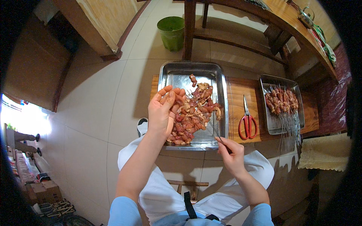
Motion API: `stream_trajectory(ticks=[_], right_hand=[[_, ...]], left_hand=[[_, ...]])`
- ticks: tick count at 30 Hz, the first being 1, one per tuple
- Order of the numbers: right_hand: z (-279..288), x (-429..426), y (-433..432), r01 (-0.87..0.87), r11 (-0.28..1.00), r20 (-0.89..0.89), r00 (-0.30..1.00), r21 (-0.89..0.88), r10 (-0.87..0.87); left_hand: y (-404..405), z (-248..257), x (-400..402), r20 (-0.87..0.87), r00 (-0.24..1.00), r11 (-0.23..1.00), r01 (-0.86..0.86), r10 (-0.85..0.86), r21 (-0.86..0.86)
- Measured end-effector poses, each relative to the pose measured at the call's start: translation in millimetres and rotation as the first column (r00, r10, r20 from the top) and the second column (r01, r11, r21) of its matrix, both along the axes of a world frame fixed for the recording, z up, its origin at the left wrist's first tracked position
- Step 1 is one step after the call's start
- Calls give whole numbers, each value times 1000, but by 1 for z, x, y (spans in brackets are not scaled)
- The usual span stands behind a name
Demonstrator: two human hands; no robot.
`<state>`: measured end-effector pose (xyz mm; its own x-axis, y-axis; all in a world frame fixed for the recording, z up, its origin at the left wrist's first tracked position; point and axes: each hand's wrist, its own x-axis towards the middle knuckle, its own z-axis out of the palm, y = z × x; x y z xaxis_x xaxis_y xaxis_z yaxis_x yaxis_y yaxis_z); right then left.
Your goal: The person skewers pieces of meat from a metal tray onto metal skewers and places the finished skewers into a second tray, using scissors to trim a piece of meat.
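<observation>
My left hand (164,110) is raised over the left side of a metal tray (224,127), its fingers curled around a piece of raw meat (180,99). Chunks of raw meat (186,124) are heaped in that tray, and a separate piece (193,80) lies towards its far end. At the tray's near right corner, my right hand (232,155) grips the near end of a thin metal skewer (215,130). The skewer slants up and left over the meat; its tip is hard to make out there.
Red-handled scissors (247,124) lie on the wooden board (251,87), right of the tray. Farther right, a second metal tray (264,82) holds several meat-loaded skewers (282,99), their bare ends overhanging the near rim. A green bucket (172,36) stands beyond, beside a wooden table leg (189,31).
</observation>
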<state>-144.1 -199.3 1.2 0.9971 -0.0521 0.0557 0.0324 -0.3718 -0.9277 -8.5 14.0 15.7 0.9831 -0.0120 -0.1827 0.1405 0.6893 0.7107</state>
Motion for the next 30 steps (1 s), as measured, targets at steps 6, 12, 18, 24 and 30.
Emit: stream_trajectory(ticks=[6, 12, 18, 24, 30], right_hand=[[2, 0, -2, 8, 1000, 5, 1000, -14, -8], [7, -1, -4, -2, 1000, -21, 1000, -3, 2], [1, -4, -3, 59, 998, -22, 998, -27, -59], [-3, -6, -19, 125, 992, -49, 991, -1, -125], [-2, -2, -30, 208, 976, -39, 978, 72, -205]], left_hand=[[5, 6, -2, -1, 993, 988, 118, -119, 98], [-12, -5, -15, -27, 970, 961, 241, -240, 135], [-59, -33, -55, -118, 947, 945, 310, -298, 100], [-49, -32, -35, -189, 819, 752, 573, -542, 326], [21, -32, 16, 44, 875, -258, -190, -482, 947]])
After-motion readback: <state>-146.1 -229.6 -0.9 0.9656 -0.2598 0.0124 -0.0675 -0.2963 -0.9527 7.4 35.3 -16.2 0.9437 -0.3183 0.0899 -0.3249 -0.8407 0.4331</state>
